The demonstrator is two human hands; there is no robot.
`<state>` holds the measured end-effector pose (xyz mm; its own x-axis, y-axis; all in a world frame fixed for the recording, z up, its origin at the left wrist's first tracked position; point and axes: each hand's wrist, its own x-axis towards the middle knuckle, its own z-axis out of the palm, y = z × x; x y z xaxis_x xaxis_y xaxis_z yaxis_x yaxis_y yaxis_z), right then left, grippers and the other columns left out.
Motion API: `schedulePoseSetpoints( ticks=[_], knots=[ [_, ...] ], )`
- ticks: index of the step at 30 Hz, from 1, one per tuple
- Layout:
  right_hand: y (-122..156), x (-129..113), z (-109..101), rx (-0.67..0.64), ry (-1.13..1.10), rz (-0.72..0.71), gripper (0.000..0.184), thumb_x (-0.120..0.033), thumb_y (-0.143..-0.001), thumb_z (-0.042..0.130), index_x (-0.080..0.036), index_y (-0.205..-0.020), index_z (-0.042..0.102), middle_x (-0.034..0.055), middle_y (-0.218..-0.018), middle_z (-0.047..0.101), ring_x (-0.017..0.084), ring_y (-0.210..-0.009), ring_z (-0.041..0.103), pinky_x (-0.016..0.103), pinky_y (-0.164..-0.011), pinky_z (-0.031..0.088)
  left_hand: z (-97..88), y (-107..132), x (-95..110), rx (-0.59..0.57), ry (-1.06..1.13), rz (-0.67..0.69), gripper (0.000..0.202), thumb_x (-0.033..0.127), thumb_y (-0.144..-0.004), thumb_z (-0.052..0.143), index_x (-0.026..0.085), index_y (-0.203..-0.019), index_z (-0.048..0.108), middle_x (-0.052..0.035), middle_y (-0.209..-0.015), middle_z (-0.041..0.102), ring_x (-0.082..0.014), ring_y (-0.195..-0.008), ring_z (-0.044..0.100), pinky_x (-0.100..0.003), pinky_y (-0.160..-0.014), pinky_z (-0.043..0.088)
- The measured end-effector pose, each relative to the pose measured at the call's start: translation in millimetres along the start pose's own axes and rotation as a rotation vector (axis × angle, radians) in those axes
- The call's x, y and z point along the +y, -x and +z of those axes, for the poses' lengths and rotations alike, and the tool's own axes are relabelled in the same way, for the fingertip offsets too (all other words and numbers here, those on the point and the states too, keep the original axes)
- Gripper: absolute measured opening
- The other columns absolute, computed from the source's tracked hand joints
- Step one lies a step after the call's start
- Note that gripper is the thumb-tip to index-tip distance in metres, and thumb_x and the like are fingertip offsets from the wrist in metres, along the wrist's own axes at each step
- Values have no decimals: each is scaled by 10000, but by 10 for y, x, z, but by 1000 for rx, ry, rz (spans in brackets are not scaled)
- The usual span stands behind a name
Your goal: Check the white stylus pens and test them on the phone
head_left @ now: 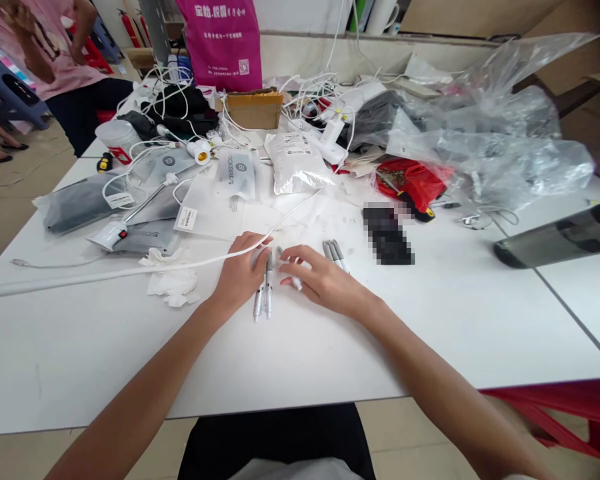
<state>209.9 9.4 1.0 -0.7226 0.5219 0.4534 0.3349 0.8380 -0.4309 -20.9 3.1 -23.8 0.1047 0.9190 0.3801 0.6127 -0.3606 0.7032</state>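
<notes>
Where your left hand (240,272) curls over two silver pens (265,293), any grip is hard to tell.
Your half-open right hand (323,279) lies just beside, more pens (336,256) beyond it on the white worktop (130,347).

The only view looks out from the person's head, forward and down over the counter (80,347). It sits close above the near edge, so the lap (275,443) shows along the bottom, with the left forearm (145,387) and right forearm (440,380) reaching in from the lower corners. The left hand (240,273) and right hand (325,280) appear near, at lower middle. The counter's far end, with its cables (165,87), runs along the top, and the floor (15,200) shows beyond its left side.
</notes>
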Motion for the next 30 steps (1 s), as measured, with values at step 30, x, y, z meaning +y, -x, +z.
schedulePoseSetpoints(
  ticks=[30],
  knots=[
    [62,202,-352,-245,762,513,292,-348,-1015,586,-112,-919,728,193,-1131,678,321,-1013,613,451,-878,423,23,19,112,-123,-236,23,115,282,-1040,620,232,-1114,693,-66,-1094,701,-286,-1053,644,-476,-1016,479]
  ],
)
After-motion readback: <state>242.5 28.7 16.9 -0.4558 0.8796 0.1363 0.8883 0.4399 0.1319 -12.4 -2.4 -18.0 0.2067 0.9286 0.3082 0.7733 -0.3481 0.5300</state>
